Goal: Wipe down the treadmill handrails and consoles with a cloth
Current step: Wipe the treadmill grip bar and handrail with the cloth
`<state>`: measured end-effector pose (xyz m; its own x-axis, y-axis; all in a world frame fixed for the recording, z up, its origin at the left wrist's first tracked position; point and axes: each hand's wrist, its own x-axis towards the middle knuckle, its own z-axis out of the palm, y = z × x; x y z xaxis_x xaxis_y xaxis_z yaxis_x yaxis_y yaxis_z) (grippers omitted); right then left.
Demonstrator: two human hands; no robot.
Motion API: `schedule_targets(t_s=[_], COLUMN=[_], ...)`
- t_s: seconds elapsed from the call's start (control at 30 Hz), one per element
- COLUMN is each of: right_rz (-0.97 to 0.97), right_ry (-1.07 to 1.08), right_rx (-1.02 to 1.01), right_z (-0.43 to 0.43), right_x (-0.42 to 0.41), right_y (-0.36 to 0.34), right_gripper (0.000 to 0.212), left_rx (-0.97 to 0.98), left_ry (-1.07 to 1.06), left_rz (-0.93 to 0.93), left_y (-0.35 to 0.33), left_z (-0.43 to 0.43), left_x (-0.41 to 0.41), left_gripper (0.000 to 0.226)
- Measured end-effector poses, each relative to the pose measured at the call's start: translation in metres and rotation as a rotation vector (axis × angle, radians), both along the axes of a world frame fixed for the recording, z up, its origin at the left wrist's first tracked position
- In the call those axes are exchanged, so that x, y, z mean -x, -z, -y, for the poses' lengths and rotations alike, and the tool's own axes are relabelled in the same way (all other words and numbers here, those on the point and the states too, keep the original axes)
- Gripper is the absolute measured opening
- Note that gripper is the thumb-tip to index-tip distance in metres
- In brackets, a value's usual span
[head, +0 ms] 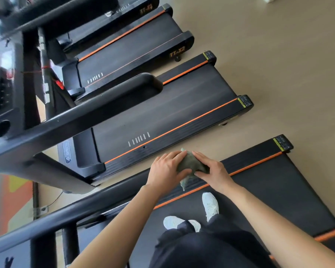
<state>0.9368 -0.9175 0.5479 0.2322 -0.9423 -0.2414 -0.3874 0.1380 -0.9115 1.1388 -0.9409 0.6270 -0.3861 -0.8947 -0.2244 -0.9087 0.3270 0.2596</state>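
Note:
A grey-green cloth [190, 164] is bunched between my two hands, over the end of the black handrail [97, 200] of the treadmill I stand on. My left hand [165, 171] grips the cloth from the left, thumb under it. My right hand [213, 172] holds it from the right, fingers laid over the top and thumb beneath. A corner of the cloth hangs down below my hands. The neighbouring treadmill's console [2, 89] sits at the far left, with its handrail [89, 111] running across the middle.
Several black treadmills with orange side stripes stand in a row, their belts [162, 113] running toward the beige floor [278, 55]. My white shoes [210, 205] rest on the nearest belt. A black upright post [45, 248] rises at lower left.

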Motion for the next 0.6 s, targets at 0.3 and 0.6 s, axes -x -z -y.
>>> schedule_targets(t_s=[0.3,0.6], right_rz=[-0.028,-0.055], right_ry=[-0.036,-0.110], right_rx=[-0.234,-0.220], right_z=[0.004,0.028], right_x=[0.019,0.010], right_y=[-0.004,-0.033], right_gripper=[0.069,0.052], left_rx=[-0.223,-0.177], left_ry=[0.006,-0.103], left_rz=[0.094,0.024], left_y=[-0.011,-0.015], left_z=[0.028,0.014], left_x=[0.033,0.004], left_gripper=[0.048,0.062])
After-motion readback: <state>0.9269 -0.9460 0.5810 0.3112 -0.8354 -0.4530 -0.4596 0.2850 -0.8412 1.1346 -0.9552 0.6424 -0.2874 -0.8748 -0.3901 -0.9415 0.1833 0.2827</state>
